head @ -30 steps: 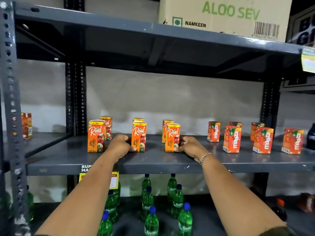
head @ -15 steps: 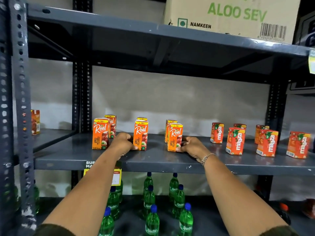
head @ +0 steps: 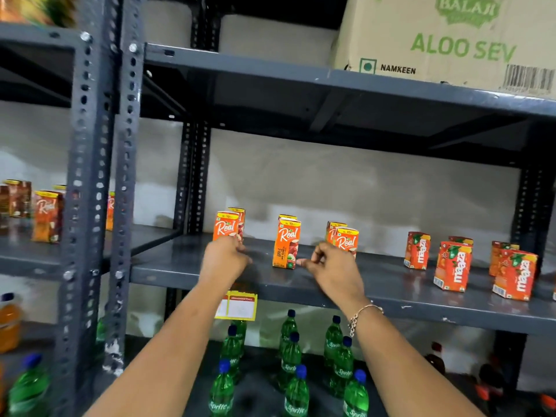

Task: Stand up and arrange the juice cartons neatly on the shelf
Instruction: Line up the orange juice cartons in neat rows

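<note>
Orange Real juice cartons stand upright in three short front-to-back pairs on the grey shelf. My left hand covers the bottom of the left front carton, its fingers curled away from me. The middle front carton stands free between my hands. My right hand hovers in front of the right front carton, fingers loosely apart, a fingertip close to the middle carton's base. Red Maaza cartons stand upright further right.
Green Sprite bottles fill the shelf below. A cardboard box sits on the shelf above. Perforated steel posts divide off a left bay with more cartons. A yellow price label hangs from the shelf edge.
Both hands have come off the middle and right cartons and shifted left; my left hand now sits at the left carton. The view has swung left and moved closer.
</note>
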A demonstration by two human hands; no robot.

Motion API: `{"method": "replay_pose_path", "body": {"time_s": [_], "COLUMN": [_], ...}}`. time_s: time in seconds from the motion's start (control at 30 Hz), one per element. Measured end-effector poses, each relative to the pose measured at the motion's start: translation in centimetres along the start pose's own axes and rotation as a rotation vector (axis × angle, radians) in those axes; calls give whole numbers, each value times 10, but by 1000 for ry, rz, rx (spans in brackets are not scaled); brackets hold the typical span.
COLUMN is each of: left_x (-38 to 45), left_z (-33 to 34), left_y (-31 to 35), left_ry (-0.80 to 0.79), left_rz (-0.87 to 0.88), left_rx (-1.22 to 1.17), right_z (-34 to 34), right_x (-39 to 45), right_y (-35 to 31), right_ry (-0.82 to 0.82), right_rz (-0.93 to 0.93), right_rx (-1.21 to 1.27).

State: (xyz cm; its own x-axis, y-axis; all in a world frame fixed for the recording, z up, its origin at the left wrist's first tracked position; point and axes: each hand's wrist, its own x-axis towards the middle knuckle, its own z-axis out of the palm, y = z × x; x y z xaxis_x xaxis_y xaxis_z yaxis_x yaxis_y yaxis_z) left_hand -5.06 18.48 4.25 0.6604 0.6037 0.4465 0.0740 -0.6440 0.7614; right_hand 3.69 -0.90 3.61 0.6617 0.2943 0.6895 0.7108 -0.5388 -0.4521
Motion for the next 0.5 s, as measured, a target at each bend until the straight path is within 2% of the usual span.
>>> {"method": "replay_pose_path", "body": {"time_s": [0.1, 0.27, 0.43, 0.5], "left_x": [4, 48, 58, 62], "left_z": [-32, -43, -39, -34], "left_y": [-27, -53, -46, -46], "left_ry": [103, -82, -220, -227], "left_rz": [-73, -191, -169, -168], "left_rx": [-154, -276, -324, -358], "right_z": [16, 34, 48, 46], "right_x": [14, 43, 58, 56], "right_y": [-6, 2, 11, 4], "right_ry": [-103, -282, -340, -348], "right_rz": [89, 353, 383, 389], "right_rx": [129, 239, 353, 384]}}
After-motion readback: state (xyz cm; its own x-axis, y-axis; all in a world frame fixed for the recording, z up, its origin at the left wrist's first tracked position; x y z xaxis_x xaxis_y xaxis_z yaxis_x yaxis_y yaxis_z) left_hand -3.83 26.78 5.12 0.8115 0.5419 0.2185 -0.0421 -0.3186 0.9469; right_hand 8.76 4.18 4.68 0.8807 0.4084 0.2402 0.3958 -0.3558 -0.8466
